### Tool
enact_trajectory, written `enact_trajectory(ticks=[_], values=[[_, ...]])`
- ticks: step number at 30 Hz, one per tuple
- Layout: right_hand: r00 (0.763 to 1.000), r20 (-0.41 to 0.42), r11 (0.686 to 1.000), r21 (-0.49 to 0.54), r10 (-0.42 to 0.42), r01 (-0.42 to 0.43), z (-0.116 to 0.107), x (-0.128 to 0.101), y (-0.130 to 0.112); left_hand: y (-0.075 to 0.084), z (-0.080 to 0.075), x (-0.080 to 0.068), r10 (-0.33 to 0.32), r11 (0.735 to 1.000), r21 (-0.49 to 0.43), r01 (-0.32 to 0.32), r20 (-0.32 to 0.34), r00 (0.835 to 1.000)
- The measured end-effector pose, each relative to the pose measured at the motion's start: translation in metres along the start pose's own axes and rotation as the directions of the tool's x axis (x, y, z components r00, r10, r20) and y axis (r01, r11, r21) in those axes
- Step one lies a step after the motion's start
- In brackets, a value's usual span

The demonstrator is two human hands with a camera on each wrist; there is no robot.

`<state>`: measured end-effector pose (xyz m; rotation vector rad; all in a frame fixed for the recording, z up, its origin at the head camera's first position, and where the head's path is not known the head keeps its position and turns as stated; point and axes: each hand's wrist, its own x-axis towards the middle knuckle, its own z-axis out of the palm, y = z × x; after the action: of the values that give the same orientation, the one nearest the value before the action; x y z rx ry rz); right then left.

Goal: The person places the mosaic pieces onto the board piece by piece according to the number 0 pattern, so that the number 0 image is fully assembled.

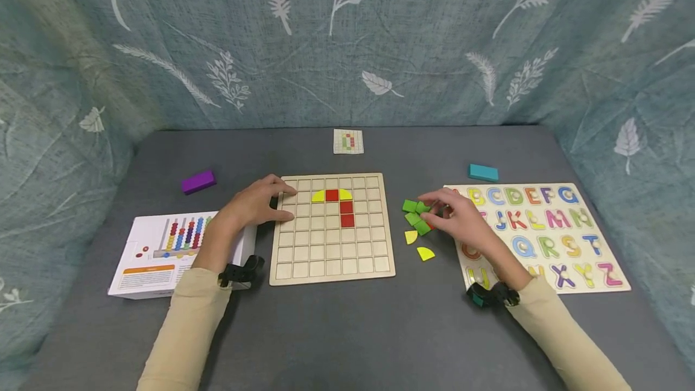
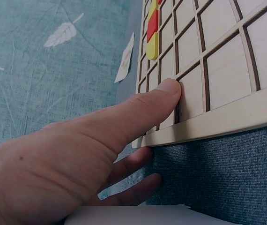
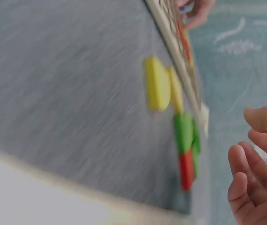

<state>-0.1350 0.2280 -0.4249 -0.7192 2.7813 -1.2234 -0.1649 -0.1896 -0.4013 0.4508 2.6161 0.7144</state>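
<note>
A wooden grid board (image 1: 332,258) lies at the middle of the table. On it, two yellow quarter-round pieces (image 1: 318,197) flank a red square (image 1: 332,195), with two more red squares (image 1: 347,220) below the right one. My left hand (image 1: 255,201) rests at the board's left edge, its thumb (image 2: 147,105) lying straight on the grid. Over a small pile of green square blocks (image 1: 409,206) hovers my right hand (image 1: 458,216). Its fingers are loosely bent, with nothing between them in the right wrist view. A red block (image 3: 186,168) is partly hidden in that pile.
Two loose yellow quarter-rounds (image 1: 426,253) lie below the pile. Behind the board is a small pattern card (image 1: 348,142). An alphabet board (image 1: 543,264) sits right, an abacus box (image 1: 146,252) left. Purple (image 1: 198,182) and teal blocks (image 1: 483,172) lie farther back.
</note>
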Motion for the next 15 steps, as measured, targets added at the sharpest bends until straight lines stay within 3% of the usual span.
enact_trajectory(ticks=[5, 15], values=[[0.995, 0.005, 0.994, 0.031, 0.1, -0.1, -0.006, -0.009, 0.011, 0.0, -0.002, 0.0, -0.008, 1.0, 0.009, 0.008, 0.01, 1.0], [0.988, 0.051, 0.989, 0.014, 0.146, -0.147, -0.004, -0.012, 0.017, -0.001, -0.003, 0.002, -0.011, 1.0, 0.002, 0.011, 0.015, 1.0]])
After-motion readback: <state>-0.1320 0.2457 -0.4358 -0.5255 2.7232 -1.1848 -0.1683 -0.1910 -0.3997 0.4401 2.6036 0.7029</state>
